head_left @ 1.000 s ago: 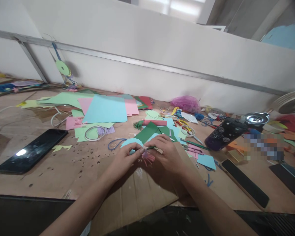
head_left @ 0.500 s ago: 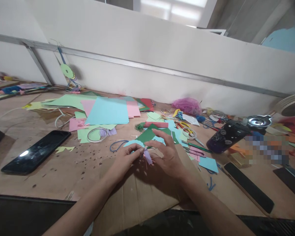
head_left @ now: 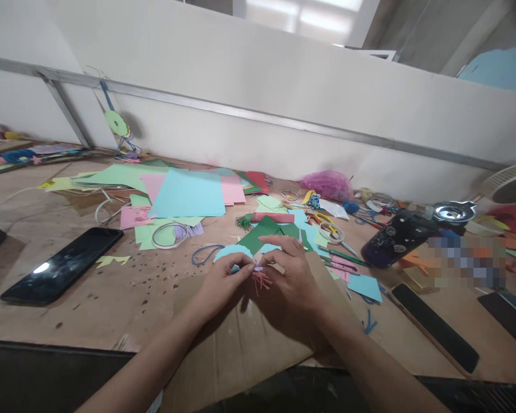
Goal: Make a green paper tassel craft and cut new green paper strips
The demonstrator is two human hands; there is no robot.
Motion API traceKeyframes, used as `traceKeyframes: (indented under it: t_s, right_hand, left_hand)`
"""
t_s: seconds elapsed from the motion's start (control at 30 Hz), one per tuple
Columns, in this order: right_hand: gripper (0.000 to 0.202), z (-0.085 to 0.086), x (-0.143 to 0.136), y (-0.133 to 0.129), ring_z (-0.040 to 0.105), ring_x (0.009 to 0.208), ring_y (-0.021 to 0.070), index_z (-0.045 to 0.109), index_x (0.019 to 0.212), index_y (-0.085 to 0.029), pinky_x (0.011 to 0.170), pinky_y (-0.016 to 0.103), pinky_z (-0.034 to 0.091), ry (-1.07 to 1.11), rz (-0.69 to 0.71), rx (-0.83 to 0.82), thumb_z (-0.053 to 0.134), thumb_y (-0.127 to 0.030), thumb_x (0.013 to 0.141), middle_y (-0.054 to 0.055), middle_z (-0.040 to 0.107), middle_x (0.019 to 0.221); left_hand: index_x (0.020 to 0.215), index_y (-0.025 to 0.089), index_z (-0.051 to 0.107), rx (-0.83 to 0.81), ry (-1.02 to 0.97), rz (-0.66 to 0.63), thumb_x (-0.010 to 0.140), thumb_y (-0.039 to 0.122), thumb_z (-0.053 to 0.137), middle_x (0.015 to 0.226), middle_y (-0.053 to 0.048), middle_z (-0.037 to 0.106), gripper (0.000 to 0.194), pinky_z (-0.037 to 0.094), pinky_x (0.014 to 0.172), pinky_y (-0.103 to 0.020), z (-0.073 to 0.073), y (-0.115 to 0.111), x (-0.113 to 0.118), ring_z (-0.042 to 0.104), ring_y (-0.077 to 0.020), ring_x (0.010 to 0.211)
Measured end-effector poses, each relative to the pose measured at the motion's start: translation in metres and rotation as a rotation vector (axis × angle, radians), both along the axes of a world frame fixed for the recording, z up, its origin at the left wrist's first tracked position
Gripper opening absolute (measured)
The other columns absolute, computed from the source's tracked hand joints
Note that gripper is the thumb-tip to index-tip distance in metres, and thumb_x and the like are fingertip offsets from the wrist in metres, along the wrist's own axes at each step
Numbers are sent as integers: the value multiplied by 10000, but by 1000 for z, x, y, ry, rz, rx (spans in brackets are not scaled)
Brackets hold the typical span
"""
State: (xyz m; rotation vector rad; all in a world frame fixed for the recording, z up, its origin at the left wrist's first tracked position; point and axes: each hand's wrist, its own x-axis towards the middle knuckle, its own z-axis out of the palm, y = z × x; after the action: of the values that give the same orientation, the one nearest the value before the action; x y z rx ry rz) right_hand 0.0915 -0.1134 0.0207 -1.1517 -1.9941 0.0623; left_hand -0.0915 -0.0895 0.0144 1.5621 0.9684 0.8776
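Just above a cardboard sheet (head_left: 236,355), both hands meet at a small pink paper tassel (head_left: 262,280) with a bit of purple paper (head_left: 258,267) at its top. My left hand (head_left: 226,278) is closed, thumb and finger pinching the tassel's top. My right hand (head_left: 290,275) pinches the purple paper from the other side, its outer fingers curved above. Light-blue scalloped paper (head_left: 233,251) shows behind the fingers, mostly hidden by them. Green paper (head_left: 269,230) lies just beyond the hands.
A black phone (head_left: 62,265) lies at left, another phone (head_left: 434,327) at right. Coloured sheets (head_left: 189,192) are spread at the back. Scissors and pliers (head_left: 327,221), a dark bottle (head_left: 393,238) and a blue loop of cord (head_left: 206,253) lie around the hands.
The right hand's fingers have closed inward onto the purple paper. The purple strip, which hung down over the tassel, now sits at its top, and the pink fringe shows more.
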Motion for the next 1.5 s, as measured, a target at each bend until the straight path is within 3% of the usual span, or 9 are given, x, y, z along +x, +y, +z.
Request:
traceKeyframes:
  t_s: [0.23,0.4,0.57,0.8,0.87,1.03,1.13,1.23,1.5]
  right_hand:
    - [71,0,-2,1,568,1053,207,625,825,-233,951,391,342,60,27,-142,659,-204,880,14,680,1088]
    - [114,1,-2,2,570,905,190,585,788,-220,898,371,348,79,23,-170,649,-190,877,-1,673,900]
    - [112,2,0,1,566,867,182,586,783,-217,868,351,353,82,21,-187,632,-169,872,-9,656,842]
    - [75,2,-2,0,585,851,185,608,816,-223,868,357,382,107,32,-195,636,-210,884,-3,672,848]
    - [31,1,-2,0,591,898,197,619,869,-227,886,365,388,109,6,-197,646,-236,882,8,680,898]
    - [174,-2,0,-1,583,1026,233,597,1049,-246,909,391,418,181,-55,-129,641,-247,881,48,663,1055]
    - [55,-1,1,-2,587,1044,225,634,944,-263,924,399,427,163,13,-66,626,-234,898,40,662,1067]
    - [59,2,1,-1,591,1051,215,673,878,-268,942,406,423,100,68,-38,635,-228,901,27,671,1097]
    - [63,6,3,2,618,967,206,694,916,-267,890,381,432,22,98,-48,656,-222,894,6,725,870]
  left_hand:
    - [693,197,649,317,191,-11,864,349,539,738,-24,672,254,439,721,-307,-1,4,0,596,-200,756]
    - [827,208,702,393,253,-34,911,340,493,825,-34,708,261,424,776,-326,-7,4,-2,610,-212,817]
    - [900,221,708,409,274,-26,864,353,582,907,-36,714,186,406,820,-331,-8,1,-3,600,-228,899]
    - [760,213,691,350,212,-39,849,338,568,782,-30,697,197,421,764,-315,-2,2,-1,600,-216,800]
    - [749,209,686,269,154,-29,839,352,585,777,-27,691,197,437,747,-306,0,2,-1,602,-213,791]
    - [750,192,664,35,23,-36,833,381,609,744,-23,672,214,461,700,-282,2,-1,-2,603,-197,742]
    - [726,192,656,-2,4,-8,817,380,632,709,-7,641,211,454,692,-268,2,-1,-3,580,-177,705]
    - [734,189,654,-28,-20,-19,811,380,640,718,-7,642,206,452,691,-264,1,0,-4,578,-174,709]
    - [731,187,653,-18,-11,-63,821,400,625,729,-20,673,232,452,711,-280,4,-1,-5,592,-185,719]
